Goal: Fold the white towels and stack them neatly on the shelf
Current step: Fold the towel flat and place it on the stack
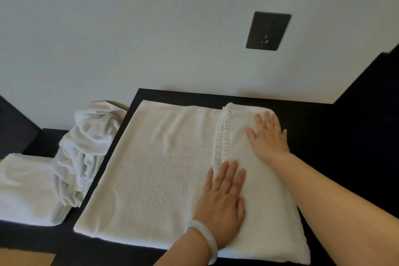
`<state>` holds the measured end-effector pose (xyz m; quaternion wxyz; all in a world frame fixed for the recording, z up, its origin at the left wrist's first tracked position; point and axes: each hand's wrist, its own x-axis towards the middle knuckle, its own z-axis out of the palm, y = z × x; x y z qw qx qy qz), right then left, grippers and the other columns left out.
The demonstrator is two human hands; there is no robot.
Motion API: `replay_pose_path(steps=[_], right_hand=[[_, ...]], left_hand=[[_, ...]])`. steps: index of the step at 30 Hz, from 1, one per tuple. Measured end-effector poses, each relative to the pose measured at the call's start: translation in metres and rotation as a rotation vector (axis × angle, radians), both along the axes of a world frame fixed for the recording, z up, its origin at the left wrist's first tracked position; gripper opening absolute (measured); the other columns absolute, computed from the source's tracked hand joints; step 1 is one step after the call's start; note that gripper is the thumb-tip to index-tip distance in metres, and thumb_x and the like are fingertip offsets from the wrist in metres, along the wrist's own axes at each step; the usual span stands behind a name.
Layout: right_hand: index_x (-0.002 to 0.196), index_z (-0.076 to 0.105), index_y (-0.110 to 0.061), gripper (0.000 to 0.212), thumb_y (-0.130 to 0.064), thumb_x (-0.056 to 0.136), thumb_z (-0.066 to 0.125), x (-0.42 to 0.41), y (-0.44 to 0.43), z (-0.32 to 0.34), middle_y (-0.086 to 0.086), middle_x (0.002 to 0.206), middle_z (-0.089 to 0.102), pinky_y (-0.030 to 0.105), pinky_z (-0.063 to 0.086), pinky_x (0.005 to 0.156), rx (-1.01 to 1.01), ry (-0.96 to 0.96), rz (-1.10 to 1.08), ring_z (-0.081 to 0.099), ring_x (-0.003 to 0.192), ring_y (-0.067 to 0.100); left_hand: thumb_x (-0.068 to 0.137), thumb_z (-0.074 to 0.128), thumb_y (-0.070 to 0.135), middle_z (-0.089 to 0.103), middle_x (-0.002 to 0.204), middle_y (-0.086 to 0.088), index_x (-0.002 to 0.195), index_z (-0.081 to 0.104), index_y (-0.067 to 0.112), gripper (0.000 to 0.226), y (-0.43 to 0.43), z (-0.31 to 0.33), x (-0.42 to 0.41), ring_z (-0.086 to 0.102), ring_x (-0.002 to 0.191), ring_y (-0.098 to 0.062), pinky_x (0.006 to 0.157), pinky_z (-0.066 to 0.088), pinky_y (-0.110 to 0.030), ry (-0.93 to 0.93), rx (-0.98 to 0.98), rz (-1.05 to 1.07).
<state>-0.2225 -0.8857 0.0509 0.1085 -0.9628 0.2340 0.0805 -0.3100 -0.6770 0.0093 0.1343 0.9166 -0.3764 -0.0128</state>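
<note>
Pressing down with 2 flat palms, the person works on a white towel (164,168) spread over the dark worktop (323,136), which meets a pale wall (151,28). The towel's right part is folded over onto itself, so a ruffled hemmed edge (223,134) runs from the far side toward the near side, a little right of the middle.

The left hand (222,198) lies palm down at the near end of that hem, fingers straight and close together, tips touching the hem, grasping nothing. A white bangle (205,237) circles its wrist. The right hand (268,136) rests farther away on the folded-over flap near the towel's far right corner, fingers spread and straight, thumb out to the left, also holding nothing. Both forearms are bare.

Left of the worktop, on another dark surface, a crumpled heap of white towels (86,147) lies against the wall and just beside the worktop's left edge. Nearer and further left sits 1 folded white towel (26,188), its right side touching the heap.

A dark wall socket (268,31) is set in the wall above the towel's right half. A dark object (15,127) stands at the far left edge, only partly in view.
</note>
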Motion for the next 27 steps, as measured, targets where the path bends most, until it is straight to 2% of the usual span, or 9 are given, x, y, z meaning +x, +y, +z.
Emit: replay_pose_path(steps=[4, 7, 10, 12, 14, 17, 21, 24, 27], right_hand=[[0.156, -0.002, -0.036, 0.062, -0.055, 0.102, 0.021, 0.006, 0.005, 0.01, 0.002, 0.164, -0.013, 0.069, 0.0, 0.115, -0.044, 0.096, -0.019, -0.016, 0.149, 0.032], [0.155, -0.001, -0.039, 0.059, -0.048, 0.103, 0.025, 0.002, 0.034, 0.021, 0.005, 0.164, -0.012, 0.065, -0.006, 0.116, -0.179, -0.031, 0.115, -0.015, 0.149, 0.034], [0.156, -0.003, -0.035, 0.059, -0.049, 0.104, 0.021, -0.012, 0.078, 0.01, -0.001, 0.164, -0.015, 0.058, -0.012, 0.116, -0.134, -0.135, 0.237, -0.019, 0.15, 0.026], [0.157, -0.002, -0.03, 0.06, -0.048, 0.103, 0.018, -0.015, 0.096, -0.006, -0.003, 0.164, -0.013, 0.056, -0.011, 0.119, -0.098, -0.086, 0.255, -0.017, 0.15, 0.02], [0.157, -0.003, -0.027, 0.06, -0.048, 0.103, 0.016, -0.013, 0.101, -0.016, -0.004, 0.164, -0.013, 0.055, -0.01, 0.119, -0.108, -0.058, 0.242, -0.016, 0.15, 0.018], [0.157, -0.005, -0.027, 0.06, -0.047, 0.103, 0.013, -0.012, 0.1, -0.017, -0.004, 0.164, -0.015, 0.054, -0.01, 0.119, -0.118, -0.062, 0.243, -0.017, 0.15, 0.018], [0.157, -0.005, -0.028, 0.06, -0.047, 0.103, 0.012, -0.013, 0.101, -0.016, -0.005, 0.164, -0.015, 0.053, -0.011, 0.119, -0.126, -0.045, 0.238, -0.017, 0.15, 0.017], [0.157, -0.006, -0.028, 0.06, -0.047, 0.103, 0.012, -0.015, 0.101, -0.013, -0.005, 0.164, -0.016, 0.052, -0.012, 0.119, -0.118, -0.037, 0.228, -0.017, 0.15, 0.017], [0.157, -0.005, -0.028, 0.06, -0.047, 0.103, 0.013, -0.016, 0.102, -0.011, -0.005, 0.164, -0.016, 0.052, -0.012, 0.119, -0.098, -0.029, 0.224, -0.018, 0.15, 0.017]], left_hand=[[0.093, 0.038, 0.041, 0.028, 0.159, -0.003, 0.151, 0.033, 0.021, 0.062, -0.001, 0.001, 0.001, 0.024, 0.147, -0.021, 0.111, 0.016, -0.045, 0.007, 0.023, 0.009], [0.096, 0.034, 0.046, 0.036, 0.155, -0.003, 0.148, 0.039, 0.024, 0.056, 0.006, 0.003, 0.007, 0.035, 0.142, -0.021, 0.109, 0.02, -0.042, -0.009, 0.082, -0.032], [0.102, 0.013, 0.05, 0.042, 0.151, -0.003, 0.144, 0.042, 0.025, 0.057, 0.036, 0.008, 0.027, 0.042, 0.138, -0.022, 0.11, 0.025, -0.043, 0.028, 0.135, 0.087], [0.097, 0.0, 0.056, 0.018, 0.16, -0.003, 0.152, 0.029, 0.024, 0.07, 0.072, 0.015, 0.049, 0.022, 0.147, -0.024, 0.121, 0.013, -0.046, 0.037, 0.176, 0.195], [0.079, -0.015, 0.067, -0.017, 0.156, 0.005, 0.155, 0.004, 0.03, 0.087, 0.111, 0.016, 0.07, -0.011, 0.149, -0.021, 0.118, -0.009, -0.045, 0.123, 0.165, 0.274], [0.06, -0.034, 0.079, -0.024, 0.155, 0.01, 0.152, -0.009, 0.041, 0.102, 0.158, 0.016, 0.097, -0.019, 0.147, -0.016, 0.117, -0.009, -0.052, 0.138, 0.232, 0.431], [0.094, 0.01, 0.067, -0.017, 0.162, 0.008, 0.152, -0.008, 0.043, 0.065, 0.188, 0.021, 0.113, -0.01, 0.15, -0.024, 0.119, 0.0, -0.056, 0.26, 0.257, 0.615], [0.094, 0.034, 0.064, 0.007, 0.162, -0.006, 0.155, 0.003, 0.036, 0.073, 0.19, 0.03, 0.115, 0.014, 0.146, -0.035, 0.115, 0.02, -0.051, 0.332, 0.155, 0.721], [0.088, 0.046, 0.067, 0.032, 0.147, -0.008, 0.152, 0.016, 0.023, 0.083, 0.188, 0.038, 0.116, 0.033, 0.133, -0.035, 0.109, 0.032, -0.045, 0.232, 0.183, 0.808]])
